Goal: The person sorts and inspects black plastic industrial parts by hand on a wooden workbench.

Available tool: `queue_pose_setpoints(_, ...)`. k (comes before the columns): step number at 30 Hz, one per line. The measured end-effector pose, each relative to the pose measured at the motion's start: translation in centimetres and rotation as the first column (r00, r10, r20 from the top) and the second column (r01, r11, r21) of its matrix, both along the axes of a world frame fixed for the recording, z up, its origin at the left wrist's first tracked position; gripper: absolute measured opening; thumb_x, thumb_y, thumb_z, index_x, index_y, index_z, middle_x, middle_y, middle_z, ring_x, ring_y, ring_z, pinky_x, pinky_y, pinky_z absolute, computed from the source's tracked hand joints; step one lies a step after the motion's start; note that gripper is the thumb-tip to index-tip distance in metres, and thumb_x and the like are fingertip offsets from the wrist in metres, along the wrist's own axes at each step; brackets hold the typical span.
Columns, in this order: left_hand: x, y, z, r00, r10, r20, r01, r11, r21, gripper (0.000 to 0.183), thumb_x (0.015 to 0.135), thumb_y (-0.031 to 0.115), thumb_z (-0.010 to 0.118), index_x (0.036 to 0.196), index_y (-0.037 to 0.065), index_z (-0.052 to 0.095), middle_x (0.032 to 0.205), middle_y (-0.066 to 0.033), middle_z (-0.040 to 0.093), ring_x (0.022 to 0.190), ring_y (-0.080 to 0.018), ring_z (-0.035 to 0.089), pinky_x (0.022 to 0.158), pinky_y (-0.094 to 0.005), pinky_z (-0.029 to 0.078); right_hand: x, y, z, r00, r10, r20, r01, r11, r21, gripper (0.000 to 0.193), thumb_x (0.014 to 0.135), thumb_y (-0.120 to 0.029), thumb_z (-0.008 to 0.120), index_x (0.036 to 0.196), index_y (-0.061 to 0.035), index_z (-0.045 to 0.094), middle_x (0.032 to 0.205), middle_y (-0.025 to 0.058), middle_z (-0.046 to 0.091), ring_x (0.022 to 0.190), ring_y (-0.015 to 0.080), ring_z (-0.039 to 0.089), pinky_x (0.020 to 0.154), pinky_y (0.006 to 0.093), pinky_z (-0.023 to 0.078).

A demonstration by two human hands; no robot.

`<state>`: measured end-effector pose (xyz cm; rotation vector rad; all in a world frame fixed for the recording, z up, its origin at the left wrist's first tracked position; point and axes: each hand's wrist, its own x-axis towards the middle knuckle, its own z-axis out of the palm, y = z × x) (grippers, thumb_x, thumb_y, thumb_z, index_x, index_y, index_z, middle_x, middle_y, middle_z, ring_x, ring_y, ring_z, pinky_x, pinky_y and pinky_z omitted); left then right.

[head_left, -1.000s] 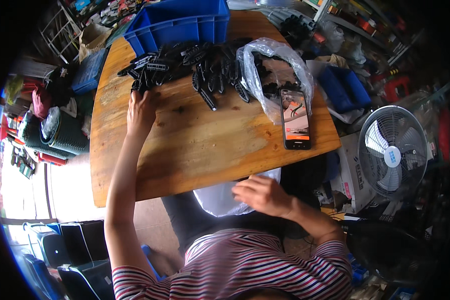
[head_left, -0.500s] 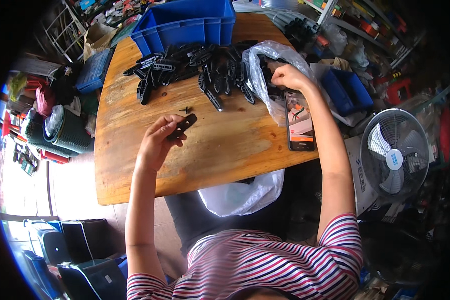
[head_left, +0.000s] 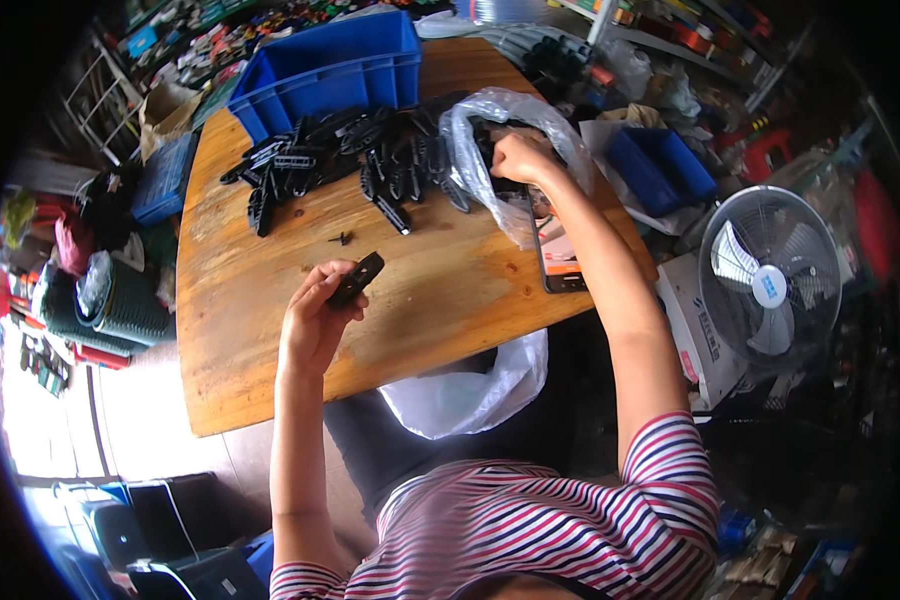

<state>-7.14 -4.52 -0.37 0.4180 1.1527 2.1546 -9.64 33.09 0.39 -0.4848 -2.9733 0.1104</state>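
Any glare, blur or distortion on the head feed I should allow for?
Head view: the floor at left is blown out to white; shapes near the rim bend and fade into black; the piled black plastic parts partly merge, dark on dark; the left hand looks reasonably sharp.

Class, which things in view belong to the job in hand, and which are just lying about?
Seemingly part of the job:
black part, held in the left hand
clear bag, the right hand at its opening
heap of black parts on the table

Seemingly just lying about:
fan
grey pipes
small blue bin beyond the table's right edge
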Motion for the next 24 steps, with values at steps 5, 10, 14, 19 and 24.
queue_pose_setpoints(5, 0.7, 0.6, -0.1, 0.991, -0.068, 0.113, 0.058, 0.994, 0.094, 0.023, 0.089, 0.018, 0.049, 0.105, 0.002, 0.052, 0.097, -0.0110, 0.055, 0.076, -0.0218, 0.057, 0.064, -0.0294, 0.046, 1.2, 3.0, -0.2, 0.981, 0.074, -0.178, -0.135, 0.922, -0.362, 0.022, 0.072, -0.028, 0.064, 0.077, -0.0074, 0.067, 0.078, 0.0133, 0.066, 0.070, 0.0264, 0.063, 0.067, 0.0367, 0.048)
queue_pose_setpoints(10, 1.3, 1.8, -0.1, 0.983, -0.098, 0.154, 0.075, 0.986, 0.147, 0.026, 0.090, 0.015, 0.044, 0.107, -0.004, 0.050, 0.092, -0.0130, 0.056, 0.075, -0.0205, 0.059, 0.065, -0.0293, 0.048, 5.0, -0.5, 3.3, 0.932, -0.068, -0.357, -0.275, 0.508, -0.816, 0.011, 0.080, -0.008, 0.063, 0.087, 0.0002, 0.061, 0.076, 0.0056, 0.062, 0.067, 0.0130, 0.061, 0.059, 0.0238, 0.048)
queue_pose_setpoints(14, 1.7, 2.5, -0.2, 0.981, -0.119, 0.156, 0.100, 0.987, 0.128, 0.027, 0.091, 0.019, 0.045, 0.108, -0.002, 0.049, 0.096, -0.0123, 0.055, 0.078, -0.0214, 0.058, 0.067, -0.0296, 0.048, 7.9, -4.2, 5.3, 0.917, -0.044, -0.396, -0.360, 0.330, -0.873, 0.015, 0.083, -0.006, 0.062, 0.095, 0.0023, 0.059, 0.084, 0.0065, 0.062, 0.069, 0.0115, 0.061, 0.060, 0.0225, 0.050)
queue_pose_setpoints(19, 1.8, 3.1, -0.8, 0.958, -0.182, 0.222, 0.133, 0.967, 0.217, 0.027, 0.091, 0.016, 0.046, 0.110, -0.002, 0.050, 0.098, -0.0136, 0.055, 0.081, -0.0234, 0.059, 0.070, -0.0307, 0.049, 10.2, -7.8, 6.8, 0.922, 0.037, -0.384, -0.366, 0.401, -0.840, 0.015, 0.082, -0.003, 0.062, 0.095, 0.0039, 0.058, 0.082, 0.0067, 0.062, 0.072, 0.0107, 0.061, 0.063, 0.0222, 0.051)
queue_pose_setpoints(24, 2.4, 3.3, -0.7, 0.935, -0.216, 0.283, 0.130, 0.947, 0.292, 0.025, 0.091, 0.013, 0.045, 0.111, -0.001, 0.050, 0.099, -0.0152, 0.055, 0.083, -0.0254, 0.059, 0.072, -0.0317, 0.050, 12.0, -10.4, 7.1, 0.894, 0.099, -0.437, -0.440, 0.375, -0.816, 0.014, 0.083, -0.003, 0.062, 0.095, 0.0034, 0.058, 0.080, 0.0051, 0.061, 0.072, 0.0089, 0.059, 0.065, 0.0213, 0.049)
